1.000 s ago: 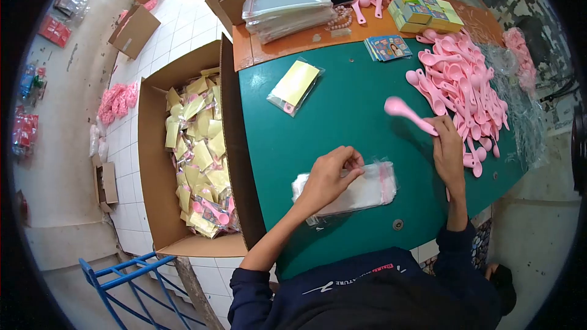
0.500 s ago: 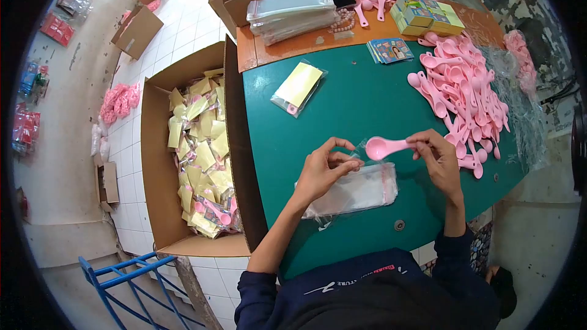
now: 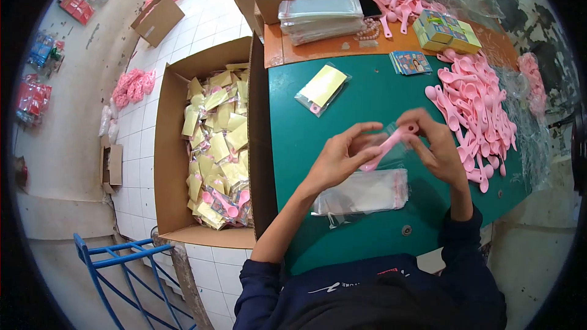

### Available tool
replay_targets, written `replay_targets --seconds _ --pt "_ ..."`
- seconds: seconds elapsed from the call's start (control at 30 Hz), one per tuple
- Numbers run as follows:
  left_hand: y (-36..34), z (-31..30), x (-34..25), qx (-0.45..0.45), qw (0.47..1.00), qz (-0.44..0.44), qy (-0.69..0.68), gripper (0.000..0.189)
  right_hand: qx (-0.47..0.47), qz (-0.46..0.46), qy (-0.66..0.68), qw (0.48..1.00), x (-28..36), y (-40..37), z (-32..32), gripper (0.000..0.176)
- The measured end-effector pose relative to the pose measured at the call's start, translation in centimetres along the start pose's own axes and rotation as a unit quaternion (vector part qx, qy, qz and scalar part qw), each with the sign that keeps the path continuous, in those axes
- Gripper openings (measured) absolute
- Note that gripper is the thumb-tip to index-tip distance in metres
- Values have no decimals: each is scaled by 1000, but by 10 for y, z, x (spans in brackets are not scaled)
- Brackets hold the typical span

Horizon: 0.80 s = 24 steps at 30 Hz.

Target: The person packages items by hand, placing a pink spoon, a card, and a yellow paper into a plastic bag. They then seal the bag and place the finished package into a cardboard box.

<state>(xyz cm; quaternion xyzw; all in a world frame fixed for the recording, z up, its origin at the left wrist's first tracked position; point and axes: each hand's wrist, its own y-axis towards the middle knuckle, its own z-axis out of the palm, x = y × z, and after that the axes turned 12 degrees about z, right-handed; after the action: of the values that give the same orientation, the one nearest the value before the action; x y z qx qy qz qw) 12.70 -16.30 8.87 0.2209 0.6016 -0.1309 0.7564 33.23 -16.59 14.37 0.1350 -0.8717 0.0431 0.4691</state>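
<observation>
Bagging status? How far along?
Done: carton piled with yellow packs, one more pack on the green table. In hand: left hand and right hand hold a pink spoon partway into a clear bag. Remaining: large spoon heap and a stack of empty bags.

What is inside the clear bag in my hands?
A pink spoon appears partly inside the clear bag, between left hand and right hand; fingers cover the spoon's ends.

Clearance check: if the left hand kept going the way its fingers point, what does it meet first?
The left hand points right, at the pink spoon in the clear bag at its fingertips. That likely comes first, with the right hand just behind; depth is unclear.
</observation>
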Motion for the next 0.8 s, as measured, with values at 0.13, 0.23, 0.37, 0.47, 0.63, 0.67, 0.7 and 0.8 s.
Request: replay_targets --seconds 0.13,0.23,0.37,0.47,0.63,0.67,0.7,0.8 --pt "2 -27 -9 61 993 -12 103 30 -57 -11 42 997 11 14 -3 30" --pt "1 -24 -25 9 998 27 49 32 -15 -71 33 997 19 23 2 20" --pt "-1 -25 -27 -88 993 81 -19 36 94 -162 113 976 -8 80 -9 26" --pt "-4 -31 -26 -115 985 129 -4 46 -110 91 -181 973 -89 149 -59 42" --pt "-8 -41 -29 -95 985 145 -27 42 -201 189 -390 878 -193 176 -70 39" --pt "-8 -40 -27 -94 986 137 -31 42 -241 175 -378 876 -199 168 -65 39" --pt "-6 -41 -26 -90 988 124 -33 40 -253 222 -369 866 -173 162 -59 35" --pt "-1 -33 -30 -126 990 36 -59 38 -394 98 -444 799 -177 159 -55 38"
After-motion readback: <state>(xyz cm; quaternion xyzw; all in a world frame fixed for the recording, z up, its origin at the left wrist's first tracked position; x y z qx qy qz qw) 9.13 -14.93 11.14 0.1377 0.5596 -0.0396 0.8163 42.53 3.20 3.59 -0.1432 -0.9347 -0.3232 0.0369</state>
